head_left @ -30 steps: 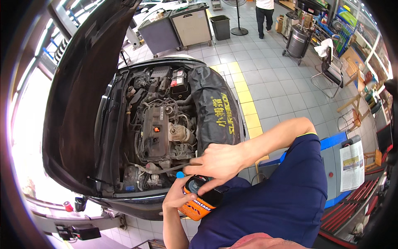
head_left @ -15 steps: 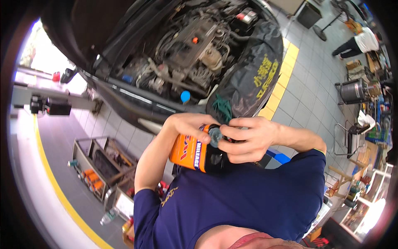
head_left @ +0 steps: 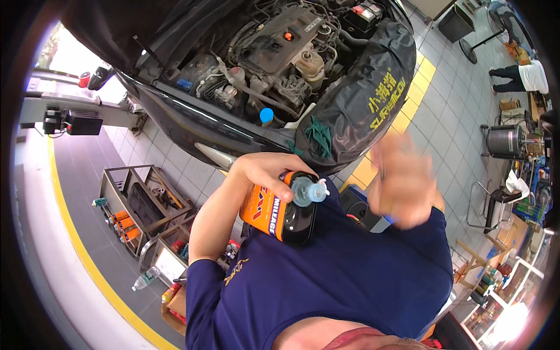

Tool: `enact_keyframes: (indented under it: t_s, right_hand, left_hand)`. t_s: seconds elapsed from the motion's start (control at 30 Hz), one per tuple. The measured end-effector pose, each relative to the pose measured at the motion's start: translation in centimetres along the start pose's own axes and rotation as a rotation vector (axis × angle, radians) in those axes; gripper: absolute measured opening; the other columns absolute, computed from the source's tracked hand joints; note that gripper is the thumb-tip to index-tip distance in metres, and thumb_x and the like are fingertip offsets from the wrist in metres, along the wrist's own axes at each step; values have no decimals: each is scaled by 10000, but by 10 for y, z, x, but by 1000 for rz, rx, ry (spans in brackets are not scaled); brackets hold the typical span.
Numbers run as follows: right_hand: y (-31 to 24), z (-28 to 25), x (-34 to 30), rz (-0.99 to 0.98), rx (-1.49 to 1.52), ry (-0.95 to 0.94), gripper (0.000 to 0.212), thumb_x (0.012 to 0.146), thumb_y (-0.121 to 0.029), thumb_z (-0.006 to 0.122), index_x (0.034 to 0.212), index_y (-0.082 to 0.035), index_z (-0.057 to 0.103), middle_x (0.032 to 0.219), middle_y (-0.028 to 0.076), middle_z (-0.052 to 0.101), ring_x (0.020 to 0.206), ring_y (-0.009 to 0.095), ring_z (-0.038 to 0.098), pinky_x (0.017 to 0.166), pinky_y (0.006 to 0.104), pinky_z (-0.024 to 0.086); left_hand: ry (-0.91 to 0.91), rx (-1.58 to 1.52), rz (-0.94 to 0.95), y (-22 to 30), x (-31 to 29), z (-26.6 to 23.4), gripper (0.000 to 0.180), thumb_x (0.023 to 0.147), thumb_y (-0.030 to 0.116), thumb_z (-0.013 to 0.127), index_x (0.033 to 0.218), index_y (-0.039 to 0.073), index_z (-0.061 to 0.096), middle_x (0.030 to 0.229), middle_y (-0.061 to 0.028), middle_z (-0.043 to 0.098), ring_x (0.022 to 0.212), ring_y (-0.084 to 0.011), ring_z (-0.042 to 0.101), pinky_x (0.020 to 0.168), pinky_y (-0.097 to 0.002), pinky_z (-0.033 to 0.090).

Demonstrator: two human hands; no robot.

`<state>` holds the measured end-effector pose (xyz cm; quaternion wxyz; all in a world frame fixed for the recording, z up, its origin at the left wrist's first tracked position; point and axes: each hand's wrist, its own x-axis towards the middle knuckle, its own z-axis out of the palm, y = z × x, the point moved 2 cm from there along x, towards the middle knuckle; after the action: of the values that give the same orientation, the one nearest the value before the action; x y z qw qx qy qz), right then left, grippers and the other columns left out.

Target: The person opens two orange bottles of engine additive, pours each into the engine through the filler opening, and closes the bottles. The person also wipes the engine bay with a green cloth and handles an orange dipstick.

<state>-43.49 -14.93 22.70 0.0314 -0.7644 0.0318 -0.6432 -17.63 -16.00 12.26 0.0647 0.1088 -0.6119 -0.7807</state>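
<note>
My left hand (head_left: 265, 175) is closed around the neck end of an orange-and-black oil bottle (head_left: 260, 211), held tilted in front of my chest. A translucent pale-blue spout (head_left: 308, 191) sticks out of its top, with a small white ring-like tab at the tip. My right hand (head_left: 403, 184) is off to the right, apart from the bottle and smeared by motion. Its fingers cannot be made out, nor whether anything is in them. Beyond the bottle lies a crumpled green cloth (head_left: 318, 137) on the dark fender cover (head_left: 364, 96).
Ahead stands a car with its bonnet up and the engine (head_left: 286, 44) exposed; a blue round-topped piece (head_left: 266, 115) rises near its front edge. A metal cart (head_left: 143, 204) is at the left, with a clear bottle (head_left: 146, 279) nearby. Far right, a person (head_left: 528, 77) works beside cluttered shelves.
My right hand has come away from the top of the oil bottle and swung right. The spout, partly covered before, now shows fully. My left hand keeps its hold.
</note>
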Motion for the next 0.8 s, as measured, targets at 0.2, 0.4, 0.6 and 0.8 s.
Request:
enact_keyframes:
  t_s: [0.2,0.4,0.6,0.8]
  right_hand:
    - [141,-14,-180,1155,62,348,329,720,258,492,915,-7,494,1086,121,598,1004,249,720,925,365,584]
    - [174,-15,-419,1804,-138,510,201,823,98,748,975,-2,663,924,64,676,864,231,749,802,389,635]
    - [185,-5,-467,1636,-746,245,236,832,-87,922,962,8,750,933,139,743,859,316,760,861,448,613]
    - [168,12,-474,1422,-929,230,216,872,-79,892,913,-8,693,969,177,691,914,411,705,861,490,571]
  left_hand:
    - [368,313,104,21,-38,2,994,726,823,943,1179,-40,749,1013,-119,789,904,-268,788,811,-387,590]
    - [727,376,88,15,-54,19,934,724,772,971,1172,-16,746,996,-88,766,911,-239,772,834,-363,578]
    - [887,384,87,8,-62,24,747,729,498,1058,1196,-3,760,995,-99,804,914,-185,788,853,-340,603]
    - [1077,406,108,3,-63,25,758,736,487,1064,1224,-10,765,997,-81,809,924,-165,783,871,-334,605]
